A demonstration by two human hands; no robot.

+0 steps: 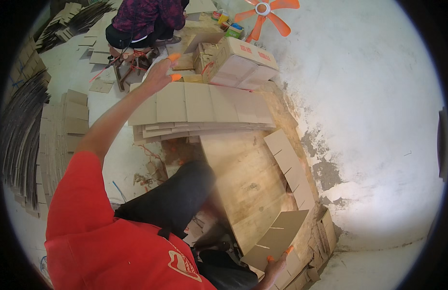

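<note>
My left hand (159,77) reaches out past the far edge of a layered row of cardboard sheets (200,102). Orange covers sit on its thumb and a fingertip, which are spread apart with nothing visible between them. At the lower right, my right hand (277,267) also wears orange fingertip covers. It grips the near edge of a slotted cardboard strip (277,237), which lies tilted over the wooden board (248,179). Another slotted cardboard strip (291,169) lies along the board's right side, by the wall.
A large cardboard box (243,65) stands beyond the layered sheets. A person (144,21) sits on a low stool at the far left. Stacked cardboard (23,140) lines the left side. An orange-bladed fan (263,9) is near the white wall (369,96).
</note>
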